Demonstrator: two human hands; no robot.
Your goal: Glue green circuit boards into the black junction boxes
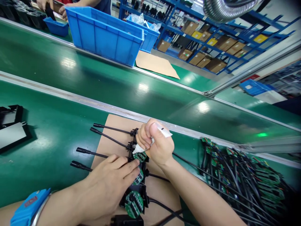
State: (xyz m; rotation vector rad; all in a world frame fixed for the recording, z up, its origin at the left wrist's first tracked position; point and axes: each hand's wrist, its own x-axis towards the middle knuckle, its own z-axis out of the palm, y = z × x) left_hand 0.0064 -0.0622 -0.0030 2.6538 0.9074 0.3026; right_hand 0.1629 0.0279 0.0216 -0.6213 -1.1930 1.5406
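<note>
My right hand is wrapped around a white squeeze tube, its nozzle end pointing down at a round green circuit board. Flat over the row of black housings lies my left hand, fingers stretched out, the fingertips touching the edge of that board. A second circuit board shows partly beside these fingers. Nearer to me, another round circuit board sits in its black housing. Black cables with plug ends stick out to the left. The housings rest on a cardboard sheet.
At the right lies a heap of circuit boards with black cables. Black casing parts are at the far left. Beyond the metal rail stand a large blue bin and a cardboard piece. A co-worker's hands show at the top left.
</note>
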